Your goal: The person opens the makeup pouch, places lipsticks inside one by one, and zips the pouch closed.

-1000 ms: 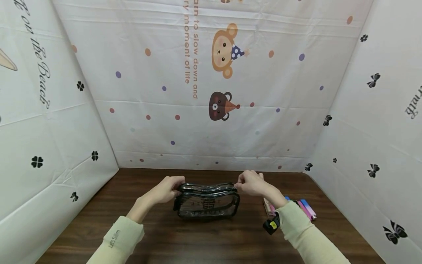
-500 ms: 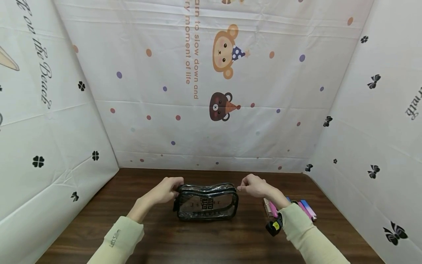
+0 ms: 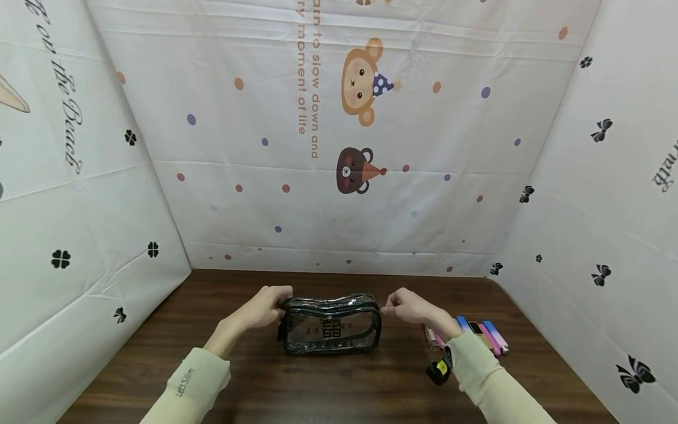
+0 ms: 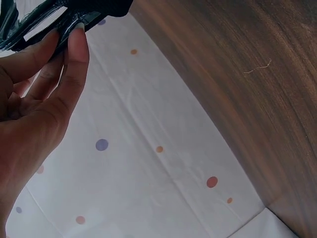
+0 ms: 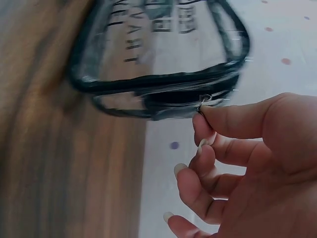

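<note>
A clear pouch [image 3: 332, 330] with black trim and dark printed lettering is held upright over the brown table. My left hand [image 3: 265, 306] grips its upper left corner. In the left wrist view, thumb and fingers [image 4: 79, 44] pinch the black edge by the zipper's end. At the right end, my right hand [image 3: 410, 306] pinches the small metal zipper pull [image 5: 202, 102] between thumb and index finger, with the other fingers loosely curled. Blur hides how far the zip is drawn. Nothing shows inside the pouch.
Several slim pink, blue and gold items [image 3: 489, 337] lie on the table [image 3: 328, 388] at the right, partly behind my right forearm. A black wrist camera [image 3: 439, 368] with a yellow patch hangs beside the right cuff. White patterned sheets [image 3: 339, 235] enclose the table's back and sides.
My right hand has moved slightly right and down, from the pouch's top right corner to its right side. The pouch and left hand have shifted a little left.
</note>
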Demonstrator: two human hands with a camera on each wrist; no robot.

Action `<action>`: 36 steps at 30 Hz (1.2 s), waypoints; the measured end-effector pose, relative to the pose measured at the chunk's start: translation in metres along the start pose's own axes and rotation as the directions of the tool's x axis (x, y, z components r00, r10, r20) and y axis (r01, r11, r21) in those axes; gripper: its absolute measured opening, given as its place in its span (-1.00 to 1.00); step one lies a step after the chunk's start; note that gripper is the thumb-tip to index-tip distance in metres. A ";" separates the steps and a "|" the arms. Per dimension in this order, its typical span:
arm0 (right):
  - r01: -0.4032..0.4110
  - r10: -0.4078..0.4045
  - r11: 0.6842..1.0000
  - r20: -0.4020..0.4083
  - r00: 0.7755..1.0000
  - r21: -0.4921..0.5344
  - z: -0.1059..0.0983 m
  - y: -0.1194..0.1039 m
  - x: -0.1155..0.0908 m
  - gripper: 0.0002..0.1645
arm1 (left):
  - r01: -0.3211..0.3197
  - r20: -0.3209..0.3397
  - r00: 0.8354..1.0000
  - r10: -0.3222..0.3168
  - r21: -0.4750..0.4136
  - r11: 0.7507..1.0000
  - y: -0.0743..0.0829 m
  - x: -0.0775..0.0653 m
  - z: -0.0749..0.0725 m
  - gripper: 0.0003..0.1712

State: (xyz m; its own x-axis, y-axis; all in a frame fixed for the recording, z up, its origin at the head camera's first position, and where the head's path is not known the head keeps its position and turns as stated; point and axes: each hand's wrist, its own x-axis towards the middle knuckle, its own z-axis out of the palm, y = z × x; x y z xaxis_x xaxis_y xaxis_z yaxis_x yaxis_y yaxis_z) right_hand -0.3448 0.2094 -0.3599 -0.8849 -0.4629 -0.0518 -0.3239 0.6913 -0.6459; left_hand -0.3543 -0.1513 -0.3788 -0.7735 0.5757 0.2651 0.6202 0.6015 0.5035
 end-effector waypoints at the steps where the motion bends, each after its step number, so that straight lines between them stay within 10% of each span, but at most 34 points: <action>1: 0.002 -0.002 1.000 0.006 1.000 -0.003 0.002 0.002 0.001 -0.67 | 0.007 0.003 1.000 -0.007 -0.001 1.000 0.000 0.000 0.000 -0.68; 24: -0.027 0.026 0.999 0.016 1.000 0.043 0.022 0.017 0.000 -0.71 | 0.095 0.093 0.992 -0.087 -0.084 0.992 0.001 -0.001 -0.007 -0.65; 36: -0.001 0.000 1.000 0.045 0.999 0.030 0.012 0.013 -0.004 -0.65 | 0.080 0.072 0.995 -0.073 -0.103 0.991 0.025 0.008 -0.006 -0.82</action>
State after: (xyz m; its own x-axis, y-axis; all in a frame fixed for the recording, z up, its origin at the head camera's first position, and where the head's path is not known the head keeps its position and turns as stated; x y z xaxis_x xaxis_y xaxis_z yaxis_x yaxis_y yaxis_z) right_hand -0.3412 0.2137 -0.3769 -0.8687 -0.4877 -0.0863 -0.3125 0.6750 -0.6684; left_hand -0.3454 -0.1353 -0.3590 -0.8052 0.5689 0.1675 0.5396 0.5857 0.6048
